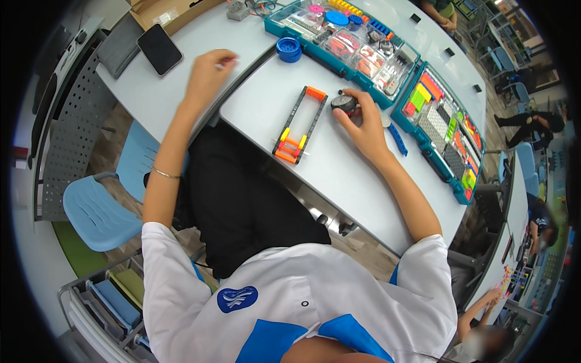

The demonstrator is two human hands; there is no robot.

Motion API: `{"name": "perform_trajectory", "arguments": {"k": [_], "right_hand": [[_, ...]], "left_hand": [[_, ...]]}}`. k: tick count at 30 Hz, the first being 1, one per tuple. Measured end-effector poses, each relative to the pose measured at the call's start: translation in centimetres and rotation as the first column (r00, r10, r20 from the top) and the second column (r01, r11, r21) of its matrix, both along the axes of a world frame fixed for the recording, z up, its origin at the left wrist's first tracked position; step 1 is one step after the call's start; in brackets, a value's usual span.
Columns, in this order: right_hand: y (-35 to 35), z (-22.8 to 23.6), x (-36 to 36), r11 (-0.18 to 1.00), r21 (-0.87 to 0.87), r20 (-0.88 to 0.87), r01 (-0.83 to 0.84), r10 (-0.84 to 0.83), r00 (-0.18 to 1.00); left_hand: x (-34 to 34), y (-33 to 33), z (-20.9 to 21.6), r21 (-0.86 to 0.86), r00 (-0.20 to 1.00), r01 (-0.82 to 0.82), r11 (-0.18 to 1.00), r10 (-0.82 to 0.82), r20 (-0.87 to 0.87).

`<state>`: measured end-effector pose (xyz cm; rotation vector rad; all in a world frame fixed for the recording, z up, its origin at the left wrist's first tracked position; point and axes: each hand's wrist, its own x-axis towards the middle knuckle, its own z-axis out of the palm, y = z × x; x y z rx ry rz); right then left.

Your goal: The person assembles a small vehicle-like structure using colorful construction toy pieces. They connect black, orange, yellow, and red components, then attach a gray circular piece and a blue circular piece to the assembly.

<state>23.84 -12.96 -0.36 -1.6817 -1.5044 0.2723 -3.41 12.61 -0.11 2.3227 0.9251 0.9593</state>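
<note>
My right hand (365, 128) rests on the white table with its thumb and fingers closed around a small black rounded wheel-like part (344, 104). My left hand (207, 75) is raised over the table to the left, fingers curled together. A small pale bit shows at its fingertips, too small to name. Between the hands lies a long rectangular frame (292, 136) of black beams with orange ends and yellow pieces near its closer end. A thin pale rod sticks out of that end. Just right of my right hand is a blue hand tool (397, 138), partly hidden by the hand.
Two teal cases of building parts, one far (315, 46) and one right (431, 139), line the table's back. Blue round wheels (288, 49) stand beside the far case. A dark phone (160, 49), a grey pouch (120, 45) and a cardboard box (166, 13) lie left. Other people sit at right.
</note>
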Motion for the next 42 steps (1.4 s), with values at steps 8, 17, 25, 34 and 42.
{"name": "perform_trajectory", "arguments": {"k": [8,17,25,34,42], "right_hand": [[0.0,0.4,-0.4,0.999,0.013,0.014,-0.036,0.036,0.999],[-0.3,0.3,-0.3,0.999,0.013,0.029,-0.03,0.03,0.999],[0.0,0.2,-0.2,0.977,0.212,0.403,-0.015,-0.074,0.912],[-1.4,3.7,-3.3,0.977,0.166,0.219,-0.136,0.098,0.971],[-4.4,7.3,-5.6,0.941,-0.024,-0.171,-0.338,0.329,0.929]], "left_hand": [[7.4,-6.1,-0.2,-0.034,0.958,0.286,0.958,-0.286,0.019],[6.8,-8.2,0.8,-0.164,0.983,0.174,0.971,-0.161,0.091],[8.2,-11.5,1.6,-0.34,0.957,0.201,0.919,-0.258,-0.13],[6.8,-18.0,4.5,-0.02,0.948,0.209,0.978,-0.197,0.251],[3.3,-20.9,5.8,-0.58,0.829,0.533,0.617,-0.241,0.505]]}}
